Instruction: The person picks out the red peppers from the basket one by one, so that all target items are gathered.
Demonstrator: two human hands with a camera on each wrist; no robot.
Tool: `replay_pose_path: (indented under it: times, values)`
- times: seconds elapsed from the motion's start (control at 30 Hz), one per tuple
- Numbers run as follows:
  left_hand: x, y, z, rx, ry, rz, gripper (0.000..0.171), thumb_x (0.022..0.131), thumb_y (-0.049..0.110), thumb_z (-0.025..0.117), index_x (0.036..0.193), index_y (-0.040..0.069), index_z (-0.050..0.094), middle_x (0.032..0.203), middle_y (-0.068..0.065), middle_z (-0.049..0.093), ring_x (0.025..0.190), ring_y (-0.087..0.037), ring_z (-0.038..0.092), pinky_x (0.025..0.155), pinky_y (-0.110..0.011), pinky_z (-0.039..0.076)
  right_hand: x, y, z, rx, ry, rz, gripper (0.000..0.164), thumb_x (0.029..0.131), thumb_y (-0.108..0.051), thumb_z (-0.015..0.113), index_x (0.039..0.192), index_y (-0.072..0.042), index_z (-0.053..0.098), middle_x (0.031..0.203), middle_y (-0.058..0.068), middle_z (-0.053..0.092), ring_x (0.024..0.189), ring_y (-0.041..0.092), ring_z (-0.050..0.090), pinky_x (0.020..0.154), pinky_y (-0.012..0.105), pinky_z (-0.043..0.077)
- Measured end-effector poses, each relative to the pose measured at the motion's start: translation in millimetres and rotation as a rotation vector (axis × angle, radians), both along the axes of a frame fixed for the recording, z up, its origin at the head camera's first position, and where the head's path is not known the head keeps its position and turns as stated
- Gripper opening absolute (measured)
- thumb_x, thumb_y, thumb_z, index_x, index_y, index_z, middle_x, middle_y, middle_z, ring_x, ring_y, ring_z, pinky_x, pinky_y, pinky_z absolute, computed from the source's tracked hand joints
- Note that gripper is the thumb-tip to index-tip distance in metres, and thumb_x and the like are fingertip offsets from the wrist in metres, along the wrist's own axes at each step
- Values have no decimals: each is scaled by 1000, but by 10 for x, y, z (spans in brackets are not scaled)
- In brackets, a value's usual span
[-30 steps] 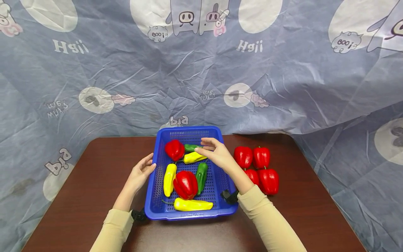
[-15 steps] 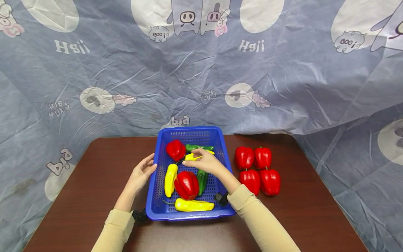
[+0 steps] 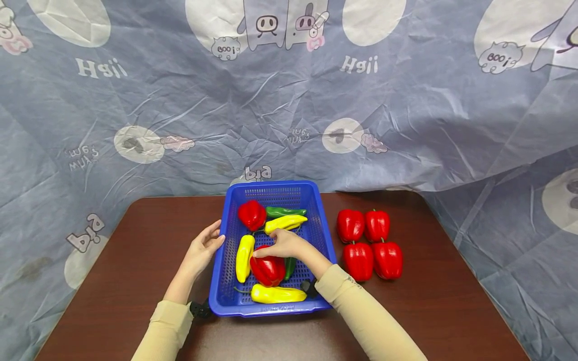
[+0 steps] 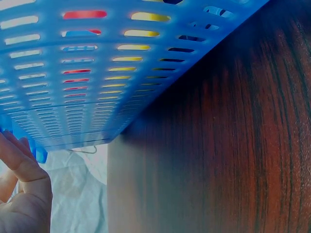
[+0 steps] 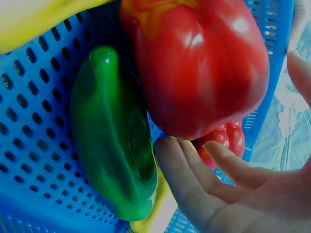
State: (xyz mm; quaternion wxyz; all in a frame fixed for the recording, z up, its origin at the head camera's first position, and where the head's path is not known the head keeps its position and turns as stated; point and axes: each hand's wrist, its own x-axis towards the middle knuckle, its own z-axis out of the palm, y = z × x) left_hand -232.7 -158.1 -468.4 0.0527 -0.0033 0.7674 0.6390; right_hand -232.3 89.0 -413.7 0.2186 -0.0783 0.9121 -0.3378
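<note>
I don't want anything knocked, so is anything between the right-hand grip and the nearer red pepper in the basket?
No, nothing visible: the right-hand grip is right at the far end of the red pepper. The green pepper lies close alongside, not in between.

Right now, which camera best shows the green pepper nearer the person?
The right wrist view: the green pepper appears close up and nearly whole. In the head view, the right hand covers its far end. In the left wrist view, no green shows through the slotted basket.
</note>
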Motion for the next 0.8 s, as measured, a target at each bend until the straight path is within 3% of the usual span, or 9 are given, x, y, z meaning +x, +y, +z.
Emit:
replay_pose_path:
  times: [0.37, 0.57, 0.67, 0.8]
  values:
    - [4, 10, 2, -8, 5, -4, 58, 99, 14, 59, 152, 10, 37, 133, -19, 50, 95, 4, 58, 83, -10, 47, 11, -55, -64, 70, -27, -28, 75, 77, -47, 78, 127, 6, 56, 113, 16, 65, 98, 25, 63, 83, 37, 56]
    - [13, 4, 18, -14, -2, -5, 57, 100, 16, 58, 152, 12, 37, 134, -19, 49, 96, 6, 57, 84, -9, 46, 7, -49, -53, 36, 0, -44, 58, 75, -44, 81, 105, 3, 63, 93, 11, 66, 81, 20, 61, 70, 31, 56]
    - [22, 4, 26, -19, -8, -10, 58, 100, 16, 58, 153, 12, 36, 135, -19, 48, 94, 7, 56, 84, -9, 46, 7, -30, -37, -15, 8, -70, 58, 75, -42, 81, 107, 3, 64, 98, 12, 67, 84, 21, 62, 73, 32, 56]
    - [27, 6, 26, -23, -9, -8, 59, 100, 17, 59, 153, 11, 35, 134, -18, 49, 93, 7, 56, 83, -10, 47, 3, 7, 11, -95, 23, -107, 68, 76, -41, 81, 123, 3, 61, 118, 16, 65, 100, 25, 63, 84, 36, 56]
